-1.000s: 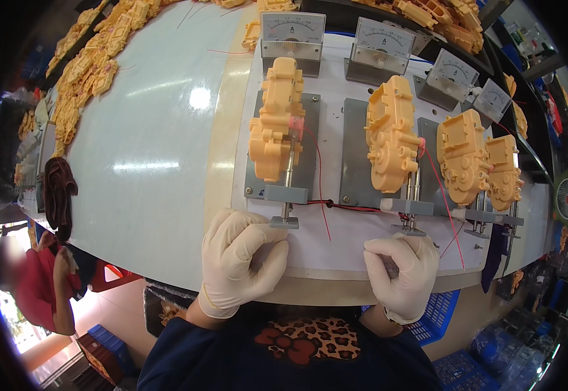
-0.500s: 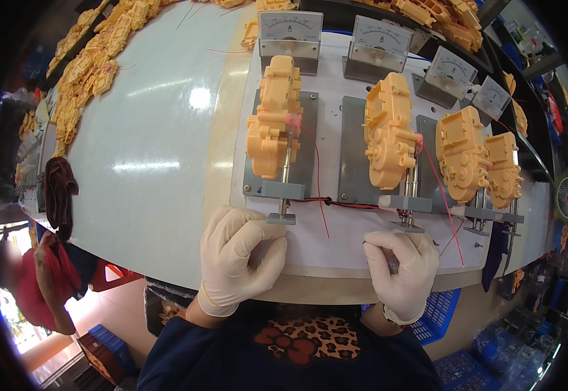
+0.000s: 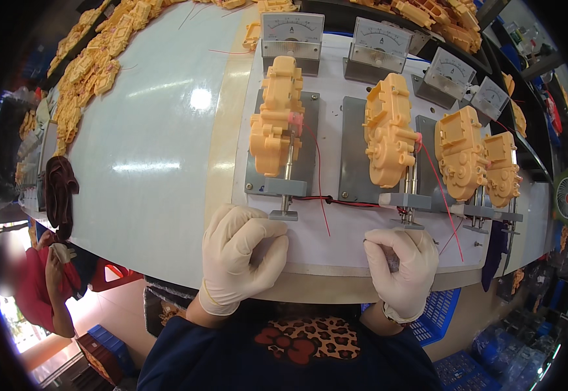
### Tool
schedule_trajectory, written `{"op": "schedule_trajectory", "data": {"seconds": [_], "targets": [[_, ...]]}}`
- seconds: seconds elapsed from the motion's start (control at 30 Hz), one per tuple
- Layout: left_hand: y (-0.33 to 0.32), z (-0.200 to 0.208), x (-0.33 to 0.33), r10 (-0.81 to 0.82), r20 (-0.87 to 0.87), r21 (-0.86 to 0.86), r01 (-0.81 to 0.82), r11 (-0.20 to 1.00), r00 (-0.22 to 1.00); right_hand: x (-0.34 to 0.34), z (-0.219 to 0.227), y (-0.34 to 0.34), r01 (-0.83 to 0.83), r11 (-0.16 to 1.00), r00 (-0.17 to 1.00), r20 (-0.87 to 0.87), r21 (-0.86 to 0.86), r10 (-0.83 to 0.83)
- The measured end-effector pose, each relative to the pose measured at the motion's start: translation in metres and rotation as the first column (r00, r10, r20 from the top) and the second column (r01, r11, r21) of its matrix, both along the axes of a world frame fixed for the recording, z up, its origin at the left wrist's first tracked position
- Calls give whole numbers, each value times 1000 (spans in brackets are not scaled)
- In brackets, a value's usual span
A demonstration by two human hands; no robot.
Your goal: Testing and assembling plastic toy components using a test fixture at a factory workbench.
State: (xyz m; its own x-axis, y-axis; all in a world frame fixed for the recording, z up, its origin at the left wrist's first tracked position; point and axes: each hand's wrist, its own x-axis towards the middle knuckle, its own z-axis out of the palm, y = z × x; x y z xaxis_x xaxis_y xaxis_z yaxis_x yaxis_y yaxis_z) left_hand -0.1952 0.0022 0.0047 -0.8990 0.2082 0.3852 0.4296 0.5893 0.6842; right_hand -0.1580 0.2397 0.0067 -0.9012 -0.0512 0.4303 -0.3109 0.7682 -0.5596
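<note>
Both my hands wear white gloves and rest, fingers curled in, along the bench's front edge. My left hand [image 3: 241,260] is closed, with nothing showing in it, just below the small metal end plate [image 3: 283,215] of the leftmost test fixture. My right hand [image 3: 402,270] is likewise curled closed, nothing visible in it, close to the end plate of the second fixture. A yellow plastic gear housing [image 3: 276,117] with a pink part and a thin red wire stands on the left fixture. Another yellow housing [image 3: 388,130] sits on the second fixture, its red wire hanging down rightward.
Two more yellow housings [image 3: 460,153] stand on fixtures at the right. Behind are several analog meters [image 3: 291,36]. Heaps of yellow housings [image 3: 88,78] line the far left of the bench [image 3: 153,130]. A blue crate [image 3: 437,316] is below; a co-worker [image 3: 43,280] is at left.
My hands have hardly moved. The view has shifted very slightly. At the left, the co-worker's hands have moved and now show a pale item.
</note>
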Motion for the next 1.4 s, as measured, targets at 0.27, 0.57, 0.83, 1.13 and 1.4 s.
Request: {"op": "schedule_trajectory", "data": {"seconds": [0.27,0.57,0.83,1.13,1.4], "targets": [[0,0,0,4,1,-3,-4,1000,1000,0,0,-1,16,1000,1000,11,-19,-15],[0,1,1,2,1,-7,-2,1000,1000,-2,-2,-3,10,999,999,-41,-43,-12],[1,0,0,5,9,6,-5,1000,1000,-8,-1,-2,-29,999,993,-114,37,33],[-7,19,-3,-111,-52,-26,110,994,992,2,2,-6,12,962,979,-191,-272,-66],[15,121,-63,-511,-38,-112,504,856,859,-5,18,-12,-129,884,991,-89,-449,99]]}}
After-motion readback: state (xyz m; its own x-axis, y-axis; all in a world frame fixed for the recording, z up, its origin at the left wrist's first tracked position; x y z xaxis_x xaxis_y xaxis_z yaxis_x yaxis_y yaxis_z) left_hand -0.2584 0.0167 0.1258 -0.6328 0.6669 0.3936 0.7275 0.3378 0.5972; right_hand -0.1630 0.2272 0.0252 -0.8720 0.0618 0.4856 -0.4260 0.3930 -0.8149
